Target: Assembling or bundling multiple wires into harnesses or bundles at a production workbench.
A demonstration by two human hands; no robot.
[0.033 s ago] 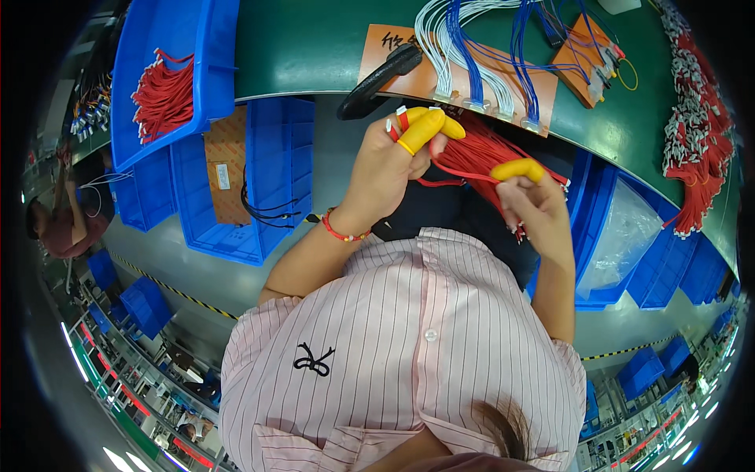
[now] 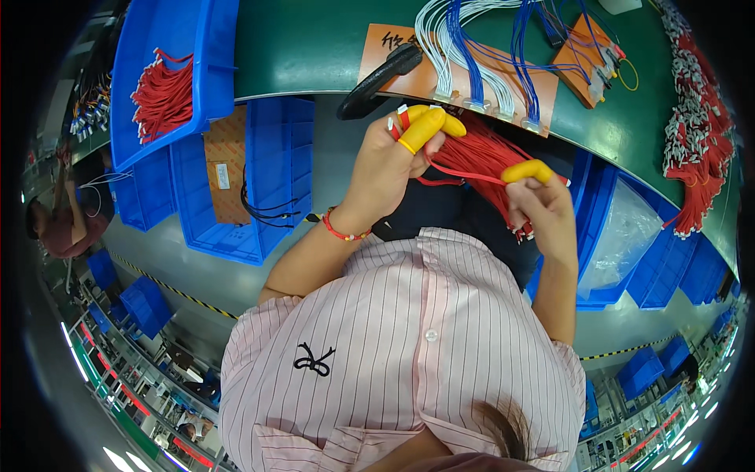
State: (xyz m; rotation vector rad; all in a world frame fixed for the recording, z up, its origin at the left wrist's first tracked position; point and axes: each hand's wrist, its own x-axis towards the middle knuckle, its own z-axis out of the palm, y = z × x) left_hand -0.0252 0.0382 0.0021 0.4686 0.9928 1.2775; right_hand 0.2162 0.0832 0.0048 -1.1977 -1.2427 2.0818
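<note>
My left hand (image 2: 393, 161), with yellow finger cots on its fingers, is closed on red wires with white connector ends poking out above the knuckles. A red strand (image 2: 464, 173) runs across from it to my right hand (image 2: 543, 200), whose cotted finger and thumb pinch it. Behind the strand, a thick bundle of red wires (image 2: 491, 153) lies over my lap, just below the table edge. Its far end is partly hidden under that edge and by my left hand.
On the green table (image 2: 307, 55) are a black curved handle-like piece (image 2: 381, 81), white and blue cables (image 2: 472, 71) on an orange board, and an orange block (image 2: 580, 63). Red wires fill a blue bin (image 2: 212, 71) at left and hang in a heap (image 2: 696, 134) at right.
My right hand has shifted slightly to the right, along the red strand or with it. My left hand stays almost in place.
</note>
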